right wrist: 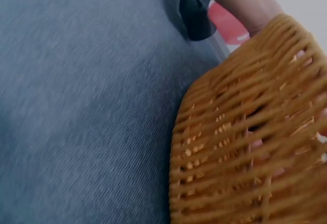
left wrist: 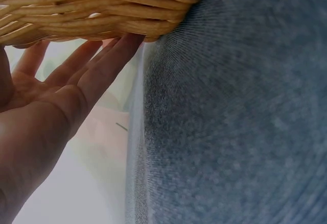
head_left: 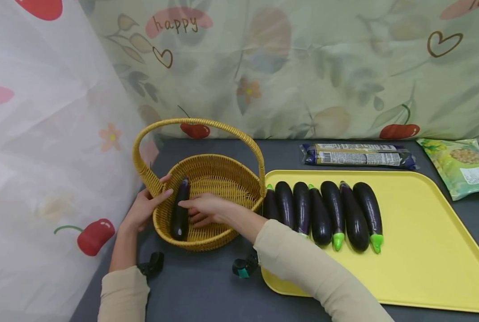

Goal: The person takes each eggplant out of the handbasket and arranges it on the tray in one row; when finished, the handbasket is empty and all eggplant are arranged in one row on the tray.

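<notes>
A wicker basket (head_left: pixel 231 183) with a tall arched handle stands on the dark table. My left hand (head_left: pixel 143 210) holds its left side by the handle's foot, thumb over the rim. In the left wrist view, the fingers (left wrist: pixel 97 73) extend along the woven outside. One dark purple eggplant (head_left: pixel 180 214) lies lengthwise inside, against the left wall. My right hand (head_left: pixel 209 208) reaches into the basket beside that eggplant, fingers loose and thumb tip overlapping its edge. Basket weave (right wrist: pixel 245 142) hides the right hand's fingers in the right wrist view.
Right of the basket, a yellow tray (head_left: pixel 425 232) carries a row of several eggplants (head_left: pixel 354 219), partly behind my right forearm. Behind the tray lie a long wrapped packet (head_left: pixel 356 155) and a green bag (head_left: pixel 463 165). Patterned cloth (head_left: pixel 263 67) hangs at the back and left.
</notes>
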`<state>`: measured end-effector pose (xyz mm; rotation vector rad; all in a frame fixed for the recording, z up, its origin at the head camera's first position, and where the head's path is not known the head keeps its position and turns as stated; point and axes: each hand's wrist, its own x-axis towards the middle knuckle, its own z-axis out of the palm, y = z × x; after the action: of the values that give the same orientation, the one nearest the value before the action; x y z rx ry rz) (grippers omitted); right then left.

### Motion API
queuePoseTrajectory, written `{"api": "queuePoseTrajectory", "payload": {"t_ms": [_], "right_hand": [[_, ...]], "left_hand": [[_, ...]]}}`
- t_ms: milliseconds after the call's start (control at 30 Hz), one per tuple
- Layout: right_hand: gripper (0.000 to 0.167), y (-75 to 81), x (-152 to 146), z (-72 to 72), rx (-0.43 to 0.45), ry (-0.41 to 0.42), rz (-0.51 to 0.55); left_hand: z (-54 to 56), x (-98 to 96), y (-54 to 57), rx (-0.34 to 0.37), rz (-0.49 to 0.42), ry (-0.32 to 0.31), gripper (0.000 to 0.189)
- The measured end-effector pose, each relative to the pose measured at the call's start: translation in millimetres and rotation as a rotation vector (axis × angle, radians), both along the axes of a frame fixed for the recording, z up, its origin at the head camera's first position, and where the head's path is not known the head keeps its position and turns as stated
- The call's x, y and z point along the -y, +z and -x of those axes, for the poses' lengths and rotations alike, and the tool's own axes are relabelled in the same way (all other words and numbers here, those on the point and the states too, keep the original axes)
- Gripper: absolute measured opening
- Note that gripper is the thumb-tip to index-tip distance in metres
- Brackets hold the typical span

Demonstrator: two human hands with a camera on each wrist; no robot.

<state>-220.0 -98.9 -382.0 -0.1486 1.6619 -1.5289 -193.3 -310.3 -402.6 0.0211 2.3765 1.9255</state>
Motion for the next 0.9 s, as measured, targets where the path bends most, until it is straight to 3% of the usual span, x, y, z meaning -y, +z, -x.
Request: {"api": "queuePoseTrajectory", "payload": {"t_ms": [233, 700, 900], "right_hand": [[0.068, -1.6, 10, -0.7, 0.055, -0.063, 0.006], [0.053, 0.1, 27, -4.3, 0.03, -0.015, 0.001], [0.048, -0.7, 27, -5.4, 0.018, -0.103, -0.034]], "left_hand": [[0.2, 1.1, -0.9, 0.006, 0.017, -0.004, 0.064], [0.4, 1.2, 1.8, -0.005, -0.024, -0.003, 0.063], [-0.3, 0.8, 2.8, 0.006, -0.044, -0.002, 0.062]]}}
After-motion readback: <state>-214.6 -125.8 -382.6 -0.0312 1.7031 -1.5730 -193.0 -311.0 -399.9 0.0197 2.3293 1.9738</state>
